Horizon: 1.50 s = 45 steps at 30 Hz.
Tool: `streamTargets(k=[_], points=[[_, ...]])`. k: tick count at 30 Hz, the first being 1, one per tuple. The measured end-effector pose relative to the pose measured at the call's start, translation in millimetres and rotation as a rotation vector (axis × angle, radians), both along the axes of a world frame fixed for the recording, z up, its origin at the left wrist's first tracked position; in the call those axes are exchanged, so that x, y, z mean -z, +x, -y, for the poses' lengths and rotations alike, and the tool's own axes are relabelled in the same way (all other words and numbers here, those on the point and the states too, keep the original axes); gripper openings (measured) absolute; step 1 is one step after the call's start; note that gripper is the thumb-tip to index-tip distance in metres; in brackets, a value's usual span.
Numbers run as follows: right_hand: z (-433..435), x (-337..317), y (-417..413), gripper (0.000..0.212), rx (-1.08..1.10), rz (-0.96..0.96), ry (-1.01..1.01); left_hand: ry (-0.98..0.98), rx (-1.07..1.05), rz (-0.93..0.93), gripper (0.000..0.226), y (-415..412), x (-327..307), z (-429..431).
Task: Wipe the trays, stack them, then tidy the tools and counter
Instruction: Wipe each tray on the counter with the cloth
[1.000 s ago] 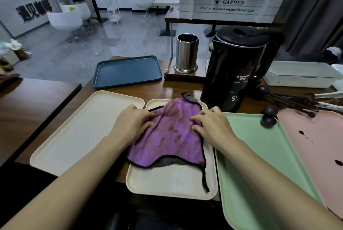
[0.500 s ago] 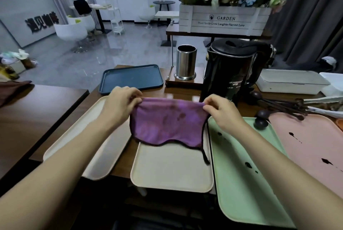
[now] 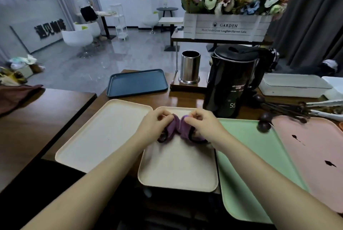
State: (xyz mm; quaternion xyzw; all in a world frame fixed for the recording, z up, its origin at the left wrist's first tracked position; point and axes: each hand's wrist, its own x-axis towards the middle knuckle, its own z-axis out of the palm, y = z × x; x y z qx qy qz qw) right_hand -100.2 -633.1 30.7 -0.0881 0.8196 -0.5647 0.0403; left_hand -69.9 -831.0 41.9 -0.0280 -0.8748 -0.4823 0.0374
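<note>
The large cream rectangular plastic tray point(image 3: 104, 133) at the left lies on the dark wooden worktop point(image 3: 185, 97) as it did 0.5 s ago, and nobody touches it. Next to it, the left hand point(image 3: 154, 127) and the right hand point(image 3: 202, 125) are now close together over the far end of the small cream tray point(image 3: 178, 170). 0.5 s ago these 2 hands held the purple cloth with black edging point(image 3: 178, 130) stretched wide between them. Now the cloth is gathered into a small bunch there. The grip of each hand pinches 1 side of the bunch with the thumb and curled fingers.

I judge that the person is folding the cloth into a pad, so the wiping is paused and the stacking is still far. Further right wait the light green tray point(image 3: 246, 146) and the pink tray point(image 3: 306, 155), which shows at least 2 dark stains.

The bunch hides the lower fingers. I cannot tell if the cloth touches the small tray or hangs just above it. The right forearm covers a strip of the green tray, so any stain there is not visible. The pink tray is cut by the frame edge, and the dark wooden spoons point(image 3: 282, 109) behind it are blurred.
</note>
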Motion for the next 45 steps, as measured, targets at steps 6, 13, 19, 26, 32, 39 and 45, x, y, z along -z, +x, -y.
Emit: streamTargets(k=[6, 13, 19, 26, 32, 39, 45], points=[[9, -3, 1, 0.033, 0.019, -0.037, -0.058, 0.355, 0.112, 0.078, 0.034, 11, -14, -23], [-8, -23, -5, 0.006, -0.178, -0.124, 0.05, -0.04, 0.129, -0.121, 0.045, -9, -19, 2], [-29, -59, -11, 0.017, -0.323, -0.137, -0.008, -0.301, 0.405, 0.013, 0.037, -43, -46, 16], [-32, -71, -42, 0.021, -0.198, -0.233, 0.009, -0.253, 0.336, 0.023, 0.019, -59, -40, 1], [-38, -86, -58, 0.024, -0.059, -0.342, 0.042, -0.191, 0.145, -0.247, 0.01, -69, -68, 9], [-38, 2, -20, 0.017, -0.333, -0.175, 0.637, -0.597, 0.333, -0.236, 0.01, -28, 27, 28], [-36, 41, 3, 0.025, -0.258, -0.277, 0.77, -0.732, 0.252, -0.393, 0.019, -19, 68, 37]])
